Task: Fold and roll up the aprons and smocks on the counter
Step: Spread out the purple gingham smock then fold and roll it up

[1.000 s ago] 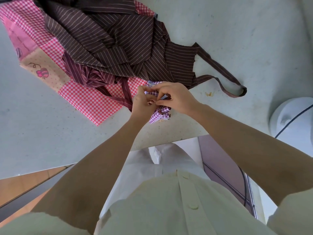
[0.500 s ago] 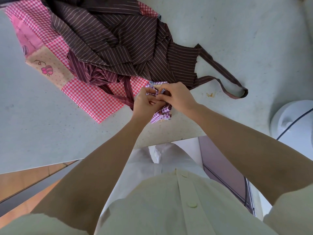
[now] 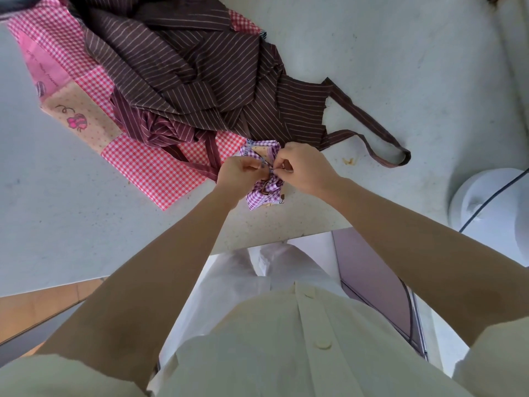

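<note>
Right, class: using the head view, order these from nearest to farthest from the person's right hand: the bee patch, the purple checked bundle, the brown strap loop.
1. the purple checked bundle: pinched in the right hand itself, just in front of the person.
2. the brown strap loop: out to that hand's right.
3. the bee patch: far off to the left.

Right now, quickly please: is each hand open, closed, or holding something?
Left hand: closed, pinching the purple checked bundle.
Right hand: closed, pinching the same bundle.
</note>
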Motion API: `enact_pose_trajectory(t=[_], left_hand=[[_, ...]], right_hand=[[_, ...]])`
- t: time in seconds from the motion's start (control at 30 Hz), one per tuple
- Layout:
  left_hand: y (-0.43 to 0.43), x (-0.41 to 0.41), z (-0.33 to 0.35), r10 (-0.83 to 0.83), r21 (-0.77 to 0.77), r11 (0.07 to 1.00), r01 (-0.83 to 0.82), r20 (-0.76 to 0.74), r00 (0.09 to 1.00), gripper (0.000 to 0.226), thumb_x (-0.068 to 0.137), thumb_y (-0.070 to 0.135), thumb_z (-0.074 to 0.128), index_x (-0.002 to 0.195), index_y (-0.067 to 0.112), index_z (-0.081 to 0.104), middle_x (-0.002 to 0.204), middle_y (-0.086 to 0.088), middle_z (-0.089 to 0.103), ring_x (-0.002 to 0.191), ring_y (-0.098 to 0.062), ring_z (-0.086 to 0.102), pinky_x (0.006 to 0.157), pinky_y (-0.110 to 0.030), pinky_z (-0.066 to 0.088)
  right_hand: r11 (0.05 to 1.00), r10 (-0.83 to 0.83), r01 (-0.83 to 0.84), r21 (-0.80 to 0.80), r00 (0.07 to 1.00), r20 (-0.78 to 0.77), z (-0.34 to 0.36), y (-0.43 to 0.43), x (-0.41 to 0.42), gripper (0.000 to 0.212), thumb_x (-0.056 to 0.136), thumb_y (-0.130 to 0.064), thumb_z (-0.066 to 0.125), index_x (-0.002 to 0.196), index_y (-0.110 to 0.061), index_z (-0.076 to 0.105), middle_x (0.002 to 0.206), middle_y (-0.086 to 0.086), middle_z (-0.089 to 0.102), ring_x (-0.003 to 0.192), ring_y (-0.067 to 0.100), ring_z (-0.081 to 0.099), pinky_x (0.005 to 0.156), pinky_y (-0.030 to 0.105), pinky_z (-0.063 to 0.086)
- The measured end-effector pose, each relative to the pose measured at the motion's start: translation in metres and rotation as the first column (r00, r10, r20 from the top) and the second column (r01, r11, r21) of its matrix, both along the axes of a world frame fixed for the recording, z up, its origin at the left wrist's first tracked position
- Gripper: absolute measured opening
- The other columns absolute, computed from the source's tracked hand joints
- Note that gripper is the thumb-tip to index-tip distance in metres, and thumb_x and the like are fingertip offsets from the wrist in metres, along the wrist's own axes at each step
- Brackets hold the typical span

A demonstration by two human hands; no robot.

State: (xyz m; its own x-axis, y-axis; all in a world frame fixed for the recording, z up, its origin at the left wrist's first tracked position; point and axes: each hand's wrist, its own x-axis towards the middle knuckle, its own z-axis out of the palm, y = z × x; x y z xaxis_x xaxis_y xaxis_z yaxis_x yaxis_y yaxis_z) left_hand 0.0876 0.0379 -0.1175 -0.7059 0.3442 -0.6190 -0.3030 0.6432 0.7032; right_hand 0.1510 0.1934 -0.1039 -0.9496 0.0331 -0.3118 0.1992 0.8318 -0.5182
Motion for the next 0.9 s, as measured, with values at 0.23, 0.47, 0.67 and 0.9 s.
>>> enact_pose_trajectory(t=[0.23,0.47,0.67,0.9], left_hand=[[0.004,-0.009,0.010,0.046,0.022,0.999,-0.049,0.142,0.989,0.014,0.085,0.010,0.070,0.072,0.014,0.068,0.080,-0.013,0.060,0.074,-0.020,0.048,0.066,-0.026,0.043],[0.005,-0.005,0.006,-0.061,-0.008,0.998,0.061,-0.001,0.998,0.015,0.087,0.016,0.070,0.082,0.002,0.071,0.085,-0.014,0.061,0.077,-0.021,0.053,0.067,-0.029,0.041],[-0.004,0.005,0.007,-0.250,-0.056,0.967,0.247,-0.361,0.899,0.015,0.090,0.017,0.066,0.092,0.004,0.073,0.093,-0.006,0.073,0.082,-0.015,0.068,0.080,-0.032,0.056],[-0.005,0.008,0.003,-0.242,-0.057,0.969,0.242,-0.433,0.868,0.011,0.090,0.016,0.067,0.097,0.009,0.071,0.096,-0.003,0.071,0.086,-0.015,0.066,0.074,-0.019,0.050]], right_hand=[[0.998,-0.004,0.010,0.058,0.995,-0.096,0.002,-0.009,-0.003,0.019,0.085,-0.030,0.073,0.093,-0.013,0.075,0.095,0.002,0.053,0.079,0.010,0.051,0.066,0.023,0.041],[0.993,-0.104,0.108,0.037,0.990,-0.097,-0.010,-0.017,0.001,0.017,0.082,-0.030,0.077,0.091,-0.016,0.071,0.092,-0.001,0.058,0.080,0.010,0.052,0.069,0.024,0.043],[0.989,-0.098,0.113,0.098,0.984,-0.147,-0.017,-0.021,0.003,0.019,0.084,-0.022,0.072,0.100,-0.013,0.068,0.091,0.005,0.061,0.074,0.016,0.055,0.063,0.026,0.039],[0.993,-0.110,0.114,0.014,0.976,-0.190,-0.018,-0.026,0.010,0.011,0.089,-0.013,0.064,0.100,-0.010,0.063,0.088,0.003,0.067,0.077,0.018,0.063,0.067,0.027,0.050]])
